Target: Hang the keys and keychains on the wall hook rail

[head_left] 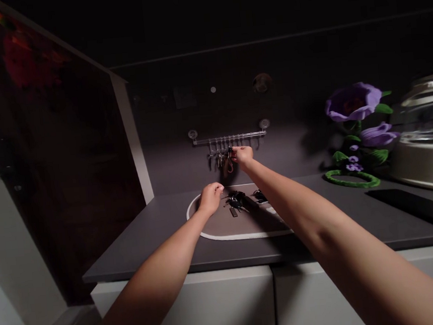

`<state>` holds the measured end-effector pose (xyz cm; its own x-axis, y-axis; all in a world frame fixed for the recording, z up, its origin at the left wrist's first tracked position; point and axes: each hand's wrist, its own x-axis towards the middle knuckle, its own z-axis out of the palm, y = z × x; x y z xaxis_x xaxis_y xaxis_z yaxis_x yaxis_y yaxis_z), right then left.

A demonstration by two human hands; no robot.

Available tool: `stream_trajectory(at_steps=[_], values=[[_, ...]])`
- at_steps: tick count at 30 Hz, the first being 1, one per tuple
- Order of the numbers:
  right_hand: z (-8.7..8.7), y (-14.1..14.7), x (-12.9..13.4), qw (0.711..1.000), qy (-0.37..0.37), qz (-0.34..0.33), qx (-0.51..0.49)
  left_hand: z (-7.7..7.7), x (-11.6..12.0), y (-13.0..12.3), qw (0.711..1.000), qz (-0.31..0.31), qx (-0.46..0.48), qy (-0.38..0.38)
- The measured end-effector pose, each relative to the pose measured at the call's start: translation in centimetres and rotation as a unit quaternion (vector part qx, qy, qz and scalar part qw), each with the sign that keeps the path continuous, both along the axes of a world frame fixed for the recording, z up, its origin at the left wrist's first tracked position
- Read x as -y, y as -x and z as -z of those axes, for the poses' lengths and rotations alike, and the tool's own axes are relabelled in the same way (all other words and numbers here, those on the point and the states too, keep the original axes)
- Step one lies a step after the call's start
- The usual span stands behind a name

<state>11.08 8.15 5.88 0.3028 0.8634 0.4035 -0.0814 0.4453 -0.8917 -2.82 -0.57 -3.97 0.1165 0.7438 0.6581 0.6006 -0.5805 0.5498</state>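
My right hand (243,155) reaches up to a clear hook rail (229,139) on the back wall. Its fingers are closed at a bunch of keys with a brown loop (228,165) that hangs from one of the hooks. Other keys (219,160) hang just to the left of it. My left hand (210,198) hovers low over a brown mat with a white rim (214,226), thumb and fingers pinched together; what they hold, if anything, is too small to tell. Beside it on the mat lies a dark bunch of keys (237,199) with a small rectangular tag (233,212).
More dark items (260,196) lie on the mat, partly behind my right forearm. At the right stand purple artificial flowers (355,102) with a green ring base (353,183), and a large domed container (431,148). A dark flat object (413,208) lies before them. A dark door (61,171) is at the left.
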Motion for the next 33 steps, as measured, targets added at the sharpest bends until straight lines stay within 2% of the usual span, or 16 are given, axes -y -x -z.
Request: stream_trajectory(at_steps=[4,12,17,23,33], values=[[0.3,0.0,0.3,0.997,0.033,-0.024,-0.058,0.1,-0.1,0.0,1.0,0.003,0.012,0.006],[1.1,-0.8,0.1,1.0,0.022,-0.012,-0.014,0.2,-0.3,0.0,0.999,0.007,0.03,0.012],[1.4,-1.1,0.1,0.999,0.017,-0.035,-0.002,0.4,-0.5,0.2,0.999,0.008,0.04,0.017],[1.0,-0.9,0.6,0.999,0.033,-0.039,0.011,0.6,-0.8,0.3,0.999,0.005,0.046,0.026],[0.4,-0.9,1.4,0.996,0.057,-0.054,0.049,0.9,-1.5,0.4,0.997,0.035,0.058,0.042]])
